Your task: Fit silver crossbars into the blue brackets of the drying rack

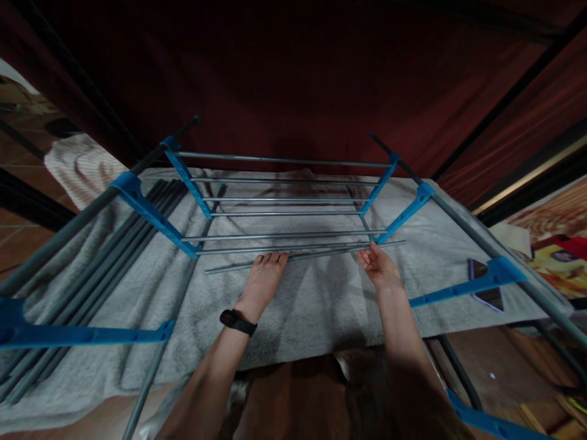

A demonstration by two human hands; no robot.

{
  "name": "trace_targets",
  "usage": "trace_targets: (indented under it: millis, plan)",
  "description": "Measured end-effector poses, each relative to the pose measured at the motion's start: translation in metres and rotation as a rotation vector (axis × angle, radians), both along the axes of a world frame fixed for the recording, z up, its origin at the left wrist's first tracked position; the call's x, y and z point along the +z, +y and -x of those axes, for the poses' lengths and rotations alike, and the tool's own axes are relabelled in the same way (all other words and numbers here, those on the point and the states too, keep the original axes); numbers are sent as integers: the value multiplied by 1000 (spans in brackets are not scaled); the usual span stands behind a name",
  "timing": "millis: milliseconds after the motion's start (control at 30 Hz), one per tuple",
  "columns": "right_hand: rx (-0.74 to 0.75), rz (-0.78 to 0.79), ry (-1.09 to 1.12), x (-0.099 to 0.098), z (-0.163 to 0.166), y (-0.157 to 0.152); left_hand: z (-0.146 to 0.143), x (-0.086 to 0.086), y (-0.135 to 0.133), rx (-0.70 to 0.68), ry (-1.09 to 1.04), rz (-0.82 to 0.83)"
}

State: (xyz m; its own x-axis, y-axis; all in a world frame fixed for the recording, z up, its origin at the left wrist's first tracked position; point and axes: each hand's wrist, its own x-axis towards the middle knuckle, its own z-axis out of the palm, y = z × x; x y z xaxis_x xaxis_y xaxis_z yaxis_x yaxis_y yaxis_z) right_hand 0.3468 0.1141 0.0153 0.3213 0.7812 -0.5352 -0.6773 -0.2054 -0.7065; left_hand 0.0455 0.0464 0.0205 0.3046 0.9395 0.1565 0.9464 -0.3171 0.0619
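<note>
A thin grey metal rod (pixel 321 252) lies at a slight slant just in front of a rack's crossbars. My left hand (pixel 268 272), with a black band on the wrist, has its fingers curled over this rod left of its middle. Toward its right end, my right hand (pixel 378 264) pinches the rod close to a blue plastic bracket (pixel 403 214). Several crossbars (pixel 284 236) run between that bracket and its opposite blue bracket (pixel 156 214). Thicker grey tubes (pixel 183 293) carry the brackets on both sides.
Several long grey tubes (pixel 114 256) lie together at left on a grey blanket (pixel 312 324). More blue brackets (pixel 92 335) stick out nearer to me on both sides. A dark phone-like object (pixel 486 286) rests at right. Dark red curtains (pixel 293 79) hang behind the rack.
</note>
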Motion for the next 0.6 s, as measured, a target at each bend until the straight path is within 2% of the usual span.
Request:
trace_targets:
  millis: [367,600]
  plan:
    - [26,-3,10,1,-1,2,1,-3,1,4,-16,7]
    - [52,-44,11,1,2,2,6,3,1,32,-94,10]
